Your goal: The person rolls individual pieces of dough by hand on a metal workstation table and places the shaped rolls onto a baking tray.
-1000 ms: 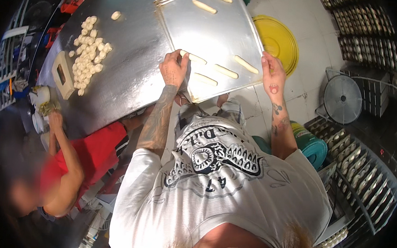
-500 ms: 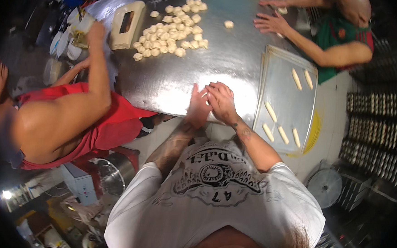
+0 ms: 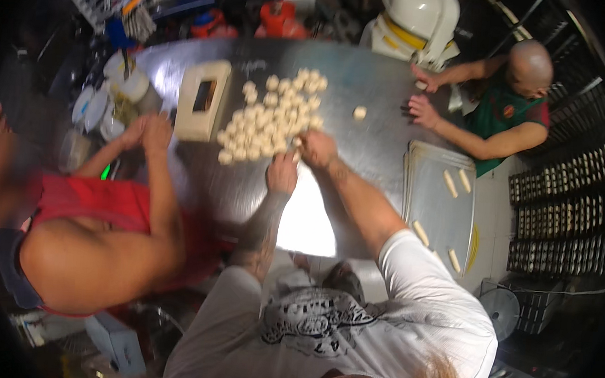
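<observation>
Many small pale dough balls (image 3: 268, 121) lie in a loose cluster on the metal table (image 3: 358, 192). At the cluster's near right edge, my right hand (image 3: 317, 150) has its fingers closed on a dough ball (image 3: 297, 141). Just below and left of it, my left hand (image 3: 282, 176) is curled with its fingertips against the dough at the same edge; a small pale piece shows beside them. Both forearms stretch forward over the table. Slight blur hides the exact finger contacts.
Stacked metal trays (image 3: 443, 156) with long dough rolls (image 3: 450, 183) stand at the right. A beige box-shaped device (image 3: 214, 107) sits left of the dough. A co-worker in green (image 3: 505, 111) handles dough at far right; another in a red apron (image 3: 100, 204) stands close left. A lone dough ball (image 3: 360, 113) lies beyond.
My hands have moved from the table's near edge, where they were together, forward to the dough cluster. The view has shifted to show more of the far side. The left co-worker's hands have come together.
</observation>
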Action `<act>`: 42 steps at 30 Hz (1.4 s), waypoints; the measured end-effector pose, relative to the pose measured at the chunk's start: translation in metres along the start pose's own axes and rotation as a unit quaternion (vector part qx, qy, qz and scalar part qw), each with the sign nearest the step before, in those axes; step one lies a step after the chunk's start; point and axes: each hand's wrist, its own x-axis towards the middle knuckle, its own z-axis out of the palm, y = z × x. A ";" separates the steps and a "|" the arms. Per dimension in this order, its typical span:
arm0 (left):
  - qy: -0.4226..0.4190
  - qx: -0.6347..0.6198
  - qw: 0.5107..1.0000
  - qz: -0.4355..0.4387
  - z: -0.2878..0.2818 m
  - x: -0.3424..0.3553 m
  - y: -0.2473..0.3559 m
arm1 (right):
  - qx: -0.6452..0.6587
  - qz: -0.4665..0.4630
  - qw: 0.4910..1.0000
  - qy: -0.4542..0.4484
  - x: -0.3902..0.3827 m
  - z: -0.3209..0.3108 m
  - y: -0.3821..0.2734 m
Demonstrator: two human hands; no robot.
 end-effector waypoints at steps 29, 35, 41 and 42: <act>-0.099 0.053 0.991 0.065 -0.006 -0.116 -0.002 | -0.066 0.096 0.993 -0.030 -0.253 0.004 0.061; 0.010 0.049 0.991 0.122 -0.003 -0.130 -0.008 | -0.085 0.029 0.993 0.073 -0.263 0.015 0.060; 0.003 0.063 0.995 0.073 -0.007 -0.104 0.015 | -0.050 0.079 0.991 0.097 -0.246 0.011 0.069; 0.051 0.038 0.992 0.109 -0.001 -0.091 0.015 | -0.087 0.063 0.987 0.121 -0.236 0.015 0.074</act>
